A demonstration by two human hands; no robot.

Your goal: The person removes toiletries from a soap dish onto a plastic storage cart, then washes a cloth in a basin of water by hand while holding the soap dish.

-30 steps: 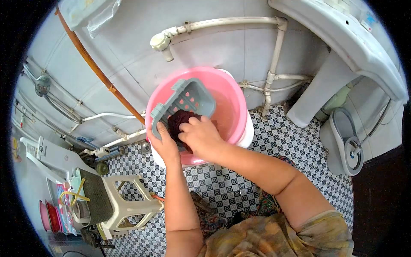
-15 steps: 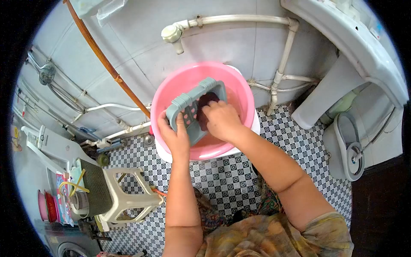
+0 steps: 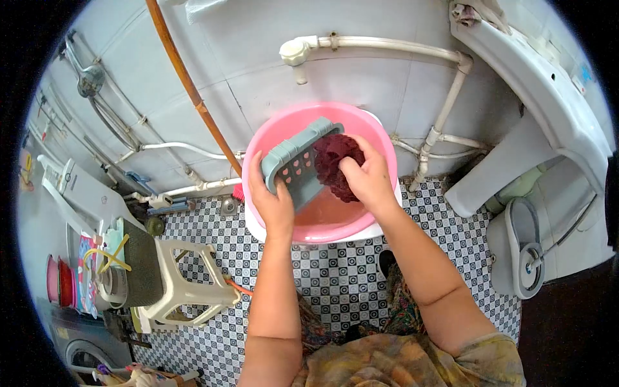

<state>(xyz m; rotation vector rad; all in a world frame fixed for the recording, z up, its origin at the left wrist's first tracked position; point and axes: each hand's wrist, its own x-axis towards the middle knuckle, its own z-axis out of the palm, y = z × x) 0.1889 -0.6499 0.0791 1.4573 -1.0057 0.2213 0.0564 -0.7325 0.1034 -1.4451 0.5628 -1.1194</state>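
My left hand (image 3: 273, 205) grips the near left end of a grey plastic basket (image 3: 298, 149) with heart-shaped holes. The basket is tilted on its side over a pink basin (image 3: 261, 134). In my right hand (image 3: 369, 175) is a crumpled dark maroon cloth (image 3: 336, 166), bunched into a ball, thumb on top. The cloth is at the basket's open side, overlapping its right end; whether it touches there I cannot tell. Reddish, cloudy water (image 3: 322, 217) lies in the bottom of the basin.
A white tap (image 3: 296, 53) juts from the wall pipe behind the basin. To the right stands a pedestal washbasin (image 3: 516, 84). A cream stool (image 3: 187, 277) is at the left on the patterned floor (image 3: 335, 277). A wooden pole (image 3: 193, 90) leans against the wall.
My right hand has lifted the maroon cloth up and right, out from the basket's inside. The left hand still holds the basket. The view has shifted slightly.
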